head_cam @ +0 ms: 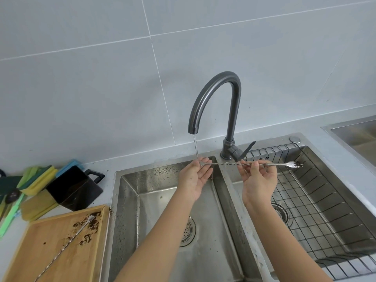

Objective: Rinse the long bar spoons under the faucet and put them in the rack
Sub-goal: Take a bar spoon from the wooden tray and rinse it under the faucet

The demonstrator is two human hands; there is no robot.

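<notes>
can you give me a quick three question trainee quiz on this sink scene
1. True or false: water is running from the faucet.
2. Which end of the held bar spoon carries dark residue? A) the fork end over the rack B) the end at the left hand
3. Where does the second bar spoon lie?

Key: 1 true. 2 A; the right hand pinches the twisted stem. 3 On the wooden tray, left of the sink.
</notes>
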